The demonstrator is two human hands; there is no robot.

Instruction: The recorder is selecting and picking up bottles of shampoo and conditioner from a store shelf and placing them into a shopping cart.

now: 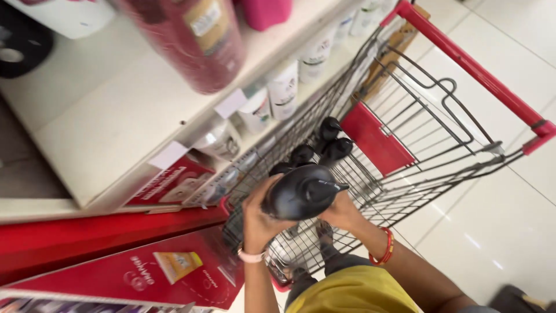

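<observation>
Shelving [110,124]: a pale, smooth shelf unit is seen just beside the trolley, on its far side; white bottles are lined along its lower tier; a blurred dark red bottle [194,37] is seen on the tier above.
Trolley [405,124]: a wire-mesh shopping trolley is seen tilted across the frame; a red plastic handle bar and a red flap on the folding seat are fitted; it is stood on glossy white floor tiles.
Bottles in trolley [324,145]: several black pump-top bottles are stood upright inside the trolley's basket, by its shelf-side wall.
Left hand [260,214]: it is raised over the trolley's near end; its fingers are clamped round the base of the held bottle; a pale band is worn at the wrist.
Right hand [343,211]: it is cupped under the held bottle's pump end, closed against it; red bangles are worn at the wrist.
Held bottle [301,194]: a glossy black, rounded pump bottle is held on its side above the trolley's near end, pump towards the handle.
</observation>
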